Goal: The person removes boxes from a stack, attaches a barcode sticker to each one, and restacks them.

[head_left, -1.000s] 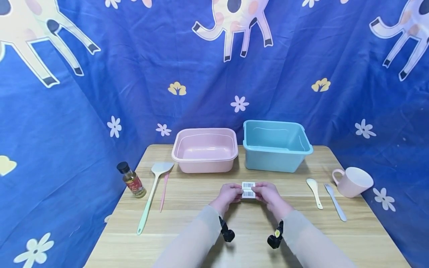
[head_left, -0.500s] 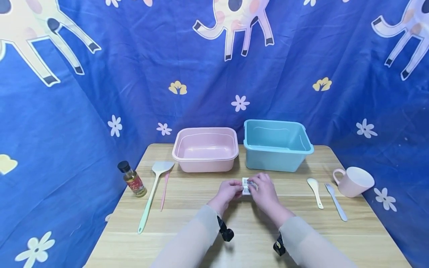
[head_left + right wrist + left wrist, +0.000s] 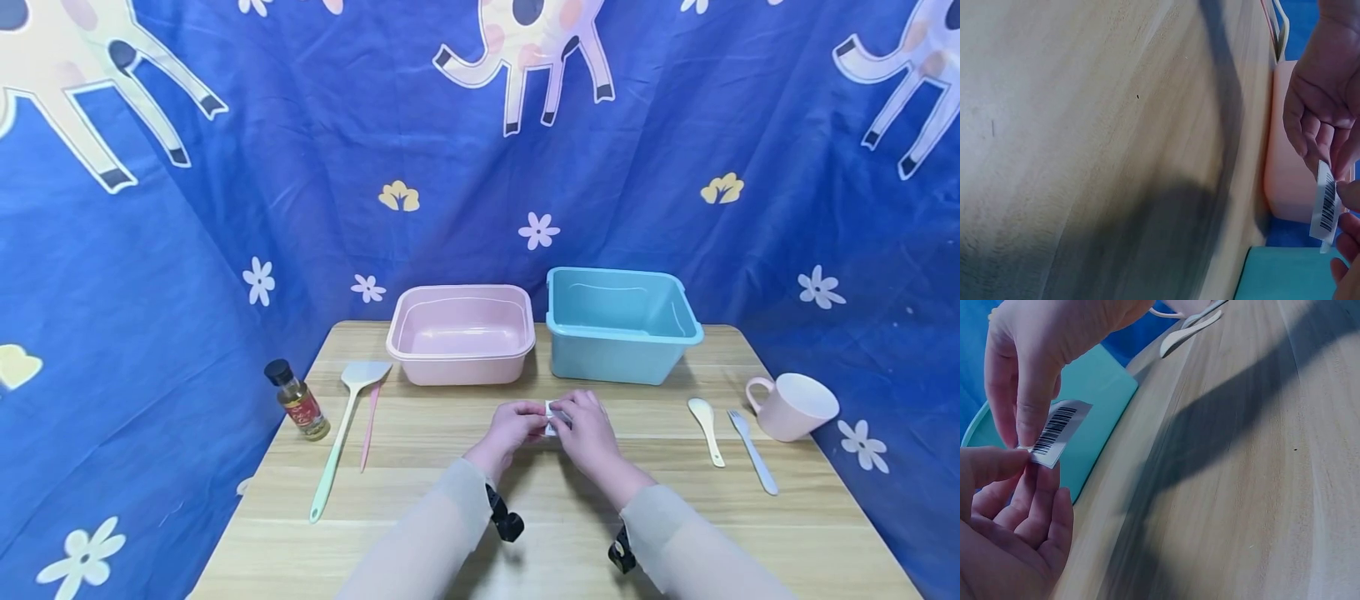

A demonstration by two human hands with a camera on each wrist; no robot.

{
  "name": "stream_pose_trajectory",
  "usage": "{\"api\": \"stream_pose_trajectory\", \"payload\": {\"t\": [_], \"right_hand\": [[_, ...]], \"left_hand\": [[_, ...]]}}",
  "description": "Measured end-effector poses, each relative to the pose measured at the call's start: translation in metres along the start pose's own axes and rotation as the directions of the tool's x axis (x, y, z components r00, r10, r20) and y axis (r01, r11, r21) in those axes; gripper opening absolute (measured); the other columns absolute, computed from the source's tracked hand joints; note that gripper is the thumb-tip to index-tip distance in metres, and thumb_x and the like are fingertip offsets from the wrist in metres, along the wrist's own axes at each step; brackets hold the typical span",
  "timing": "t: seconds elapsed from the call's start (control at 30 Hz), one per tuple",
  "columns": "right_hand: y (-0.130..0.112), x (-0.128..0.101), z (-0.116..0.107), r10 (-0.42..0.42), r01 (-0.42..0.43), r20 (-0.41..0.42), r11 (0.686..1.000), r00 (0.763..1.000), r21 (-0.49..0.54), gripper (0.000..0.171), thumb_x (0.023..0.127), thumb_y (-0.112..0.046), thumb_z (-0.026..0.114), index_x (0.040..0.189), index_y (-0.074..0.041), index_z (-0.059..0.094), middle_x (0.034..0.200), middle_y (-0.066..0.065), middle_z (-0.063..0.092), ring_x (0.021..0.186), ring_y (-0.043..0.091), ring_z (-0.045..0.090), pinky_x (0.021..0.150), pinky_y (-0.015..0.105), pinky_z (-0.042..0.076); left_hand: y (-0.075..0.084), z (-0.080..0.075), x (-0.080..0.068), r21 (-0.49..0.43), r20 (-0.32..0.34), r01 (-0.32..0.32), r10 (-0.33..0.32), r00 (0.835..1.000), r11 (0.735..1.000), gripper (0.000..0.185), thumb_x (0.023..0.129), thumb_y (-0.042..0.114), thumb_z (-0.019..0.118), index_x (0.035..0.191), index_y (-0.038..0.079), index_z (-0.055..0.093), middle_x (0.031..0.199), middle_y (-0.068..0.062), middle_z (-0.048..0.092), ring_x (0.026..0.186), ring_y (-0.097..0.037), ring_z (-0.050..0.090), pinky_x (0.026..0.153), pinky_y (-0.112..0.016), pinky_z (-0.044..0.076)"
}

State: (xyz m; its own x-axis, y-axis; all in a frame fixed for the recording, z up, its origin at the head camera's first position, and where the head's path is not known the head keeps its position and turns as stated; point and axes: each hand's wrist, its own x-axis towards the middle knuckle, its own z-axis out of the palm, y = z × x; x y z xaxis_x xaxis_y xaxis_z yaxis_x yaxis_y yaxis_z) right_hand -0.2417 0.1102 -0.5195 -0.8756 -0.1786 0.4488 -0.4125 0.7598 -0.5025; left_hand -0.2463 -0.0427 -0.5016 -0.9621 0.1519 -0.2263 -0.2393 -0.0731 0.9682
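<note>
Your forearms angle inward over the table, bare wood around them. Your left hand and right hand meet, both pinching the barcode label just before the pink tub and blue tub.

Small white paper barcode label: rectangular strip, black bars and tiny digits printed on face, thin, slightly curled. Held above light wooden tabletop, at centre, just in front of gap between pink plastic basin and teal plastic tub. Left hand pinches one end between thumb and fingers; right hand pinches same end from above with thumb and forefinger. Label tilted, free end sticking out. In head view mostly hidden behind fingers; only white sliver shows.
</note>
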Motion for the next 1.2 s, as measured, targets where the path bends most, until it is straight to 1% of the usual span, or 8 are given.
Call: {"api": "stream_pose_trajectory", "payload": {"t": [0.13,0.47,0.67,0.73,0.8,0.9,1.03,1.2], "right_hand": [[0.0,-0.001,0.0,0.016,-0.016,-0.003,1.0,1.0,-0.007,0.02,0.082,-0.011,0.08,0.101,-0.009,0.076,0.094,-0.002,0.063,0.095,0.02,0.053,0.084,0.038,0.043],[-0.001,-0.003,0.002,0.001,-0.001,0.006,1.0,1.0,-0.018,0.015,0.084,-0.01,0.078,0.099,-0.008,0.076,0.09,-0.003,0.063,0.089,0.02,0.052,0.08,0.037,0.042],[-0.002,-0.003,0.001,0.01,-0.009,0.017,1.0,1.0,-0.021,0.014,0.084,-0.01,0.078,0.098,-0.009,0.076,0.093,-0.002,0.065,0.092,0.02,0.054,0.083,0.037,0.042],[-0.002,-0.003,0.001,0.016,-0.016,0.023,1.0,1.0,-0.023,0.013,0.085,-0.01,0.077,0.098,-0.01,0.076,0.093,-0.002,0.066,0.092,0.02,0.054,0.083,0.038,0.043],[-0.003,-0.003,0.001,0.017,-0.016,0.021,1.0,1.0,-0.026,0.012,0.085,-0.011,0.077,0.097,-0.01,0.076,0.094,-0.001,0.067,0.093,0.021,0.054,0.083,0.038,0.043],[-0.003,-0.004,0.0,0.007,-0.007,0.008,1.0,1.0,-0.024,0.01,0.086,-0.01,0.076,0.095,-0.009,0.075,0.093,-0.001,0.067,0.092,0.021,0.055,0.083,0.039,0.043],[-0.002,-0.004,0.001,0.007,-0.007,-0.016,1.0,1.0,0.005,0.006,0.086,-0.007,0.075,0.091,-0.009,0.074,0.09,-0.001,0.068,0.09,0.022,0.056,0.081,0.039,0.045],[0.0,-0.004,0.003,0.111,-0.11,-0.014,0.989,0.994,0.094,0.003,0.087,-0.007,0.071,0.09,-0.007,0.071,0.092,-0.001,0.067,0.094,0.021,0.057,0.083,0.039,0.048]], "left_hand": [[0.003,0.0,-0.002,-0.009,0.011,0.006,-0.006,1.0,1.0,0.025,0.086,-0.009,0.065,0.108,-0.02,0.062,0.09,-0.011,0.068,0.079,-0.023,0.067,0.086,-0.047,0.053],[-0.021,-0.004,0.018,0.006,-0.004,-0.025,0.025,1.0,1.0,0.02,0.085,-0.004,0.069,0.102,-0.013,0.068,0.089,-0.006,0.069,0.075,-0.017,0.066,0.078,-0.041,0.056],[-0.006,-0.004,0.003,0.019,0.023,-0.057,0.056,0.998,0.998,0.021,0.085,-0.007,0.066,0.104,-0.018,0.065,0.091,-0.014,0.07,0.073,-0.016,0.065,0.08,-0.044,0.055],[-0.005,-0.004,0.002,0.019,0.029,-0.06,0.059,0.998,0.998,0.022,0.086,-0.007,0.066,0.104,-0.019,0.064,0.089,-0.014,0.07,0.071,-0.014,0.063,0.082,-0.048,0.054],[-0.013,-0.005,0.01,0.017,0.024,-0.045,0.045,0.999,0.999,0.023,0.085,-0.006,0.067,0.105,-0.018,0.065,0.087,-0.011,0.07,0.07,-0.013,0.062,0.082,-0.048,0.054],[-0.021,-0.005,0.015,0.018,0.009,-0.046,0.046,0.999,0.999,0.021,0.085,-0.005,0.067,0.103,-0.015,0.067,0.083,-0.005,0.07,0.068,-0.012,0.061,0.076,-0.042,0.056],[-0.022,-0.004,0.015,0.026,-0.011,-0.04,0.041,0.999,0.999,0.019,0.084,-0.004,0.069,0.101,-0.012,0.069,0.083,-0.003,0.07,0.069,-0.012,0.061,0.072,-0.036,0.056],[-0.022,-0.002,0.012,0.026,-0.032,-0.034,0.035,0.999,0.999,0.016,0.084,0.0,0.072,0.097,-0.009,0.071,0.08,0.0,0.068,0.067,-0.011,0.06,0.065,-0.028,0.053]]}}
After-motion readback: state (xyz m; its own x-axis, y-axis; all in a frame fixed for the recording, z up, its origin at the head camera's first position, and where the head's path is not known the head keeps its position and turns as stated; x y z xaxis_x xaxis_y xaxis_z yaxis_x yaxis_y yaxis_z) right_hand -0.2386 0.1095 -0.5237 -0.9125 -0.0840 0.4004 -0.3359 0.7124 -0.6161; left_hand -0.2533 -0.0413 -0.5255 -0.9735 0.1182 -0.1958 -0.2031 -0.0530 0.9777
